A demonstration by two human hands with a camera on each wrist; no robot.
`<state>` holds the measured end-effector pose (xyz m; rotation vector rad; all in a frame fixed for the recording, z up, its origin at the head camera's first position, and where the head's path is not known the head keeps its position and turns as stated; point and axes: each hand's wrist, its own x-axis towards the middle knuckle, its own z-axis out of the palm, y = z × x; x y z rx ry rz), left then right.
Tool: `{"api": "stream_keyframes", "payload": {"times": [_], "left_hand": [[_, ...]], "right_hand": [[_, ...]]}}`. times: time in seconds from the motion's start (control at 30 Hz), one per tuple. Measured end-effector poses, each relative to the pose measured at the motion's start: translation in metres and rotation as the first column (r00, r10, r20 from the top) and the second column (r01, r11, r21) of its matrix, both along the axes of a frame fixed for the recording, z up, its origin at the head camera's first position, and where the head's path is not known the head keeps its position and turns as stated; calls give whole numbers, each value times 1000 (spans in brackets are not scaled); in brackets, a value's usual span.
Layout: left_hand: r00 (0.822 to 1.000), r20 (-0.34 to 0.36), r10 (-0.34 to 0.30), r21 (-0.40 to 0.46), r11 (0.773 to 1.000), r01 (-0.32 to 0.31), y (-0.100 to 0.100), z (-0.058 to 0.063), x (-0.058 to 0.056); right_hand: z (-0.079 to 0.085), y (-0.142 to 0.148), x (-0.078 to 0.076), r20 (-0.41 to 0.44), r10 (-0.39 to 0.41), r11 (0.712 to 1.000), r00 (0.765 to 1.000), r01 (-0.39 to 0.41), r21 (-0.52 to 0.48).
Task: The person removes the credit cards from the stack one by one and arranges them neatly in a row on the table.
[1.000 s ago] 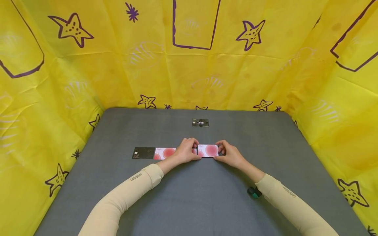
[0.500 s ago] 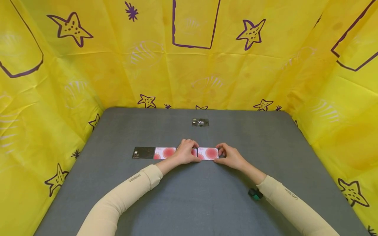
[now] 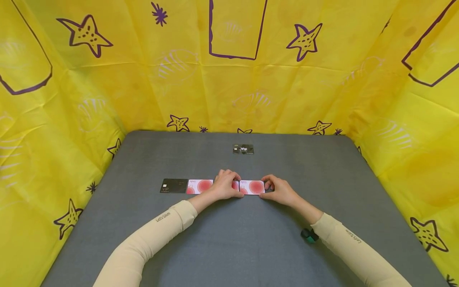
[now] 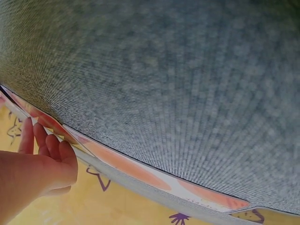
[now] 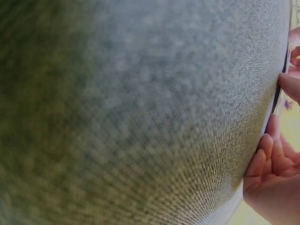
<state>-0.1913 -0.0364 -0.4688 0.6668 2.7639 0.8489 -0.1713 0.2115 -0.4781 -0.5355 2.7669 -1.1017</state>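
Four-cornered plastic cards lie in a row across the grey table. At its right end is a white card with pink circles (image 3: 252, 187), a thin dark edge showing below it. My left hand (image 3: 225, 185) pinches this card's left side, thumb at the near corner and forefinger at the far one. On the right side, my right hand (image 3: 281, 191) grips it the same way. Under the left hand another pink-and-white card (image 3: 235, 185) is mostly hidden. Further left come a third pink-and-white card (image 3: 200, 186) and a black VIP card (image 3: 174, 186).
Behind the row, near the table's back, lies a dark Vip card (image 3: 243, 149). A small black-and-green object (image 3: 309, 235) shows beside the right sleeve. Yellow cloth (image 3: 229, 95) with drawn starfish encloses the table (image 3: 229, 247) at the back and sides.
Between both hands, the rightmost pink-and-white card has shifted slightly toward me, into line with the row. Over the last half second hardly anything moves.
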Motion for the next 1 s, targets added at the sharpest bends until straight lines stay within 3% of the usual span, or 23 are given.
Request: {"api": "stream_keyframes", "payload": {"times": [1.0], "left_hand": [[1000, 27, -9, 5, 1000, 9, -2, 0, -1]], "right_hand": [[-4, 1, -1, -6, 4, 1000, 1000, -4, -16]]}}
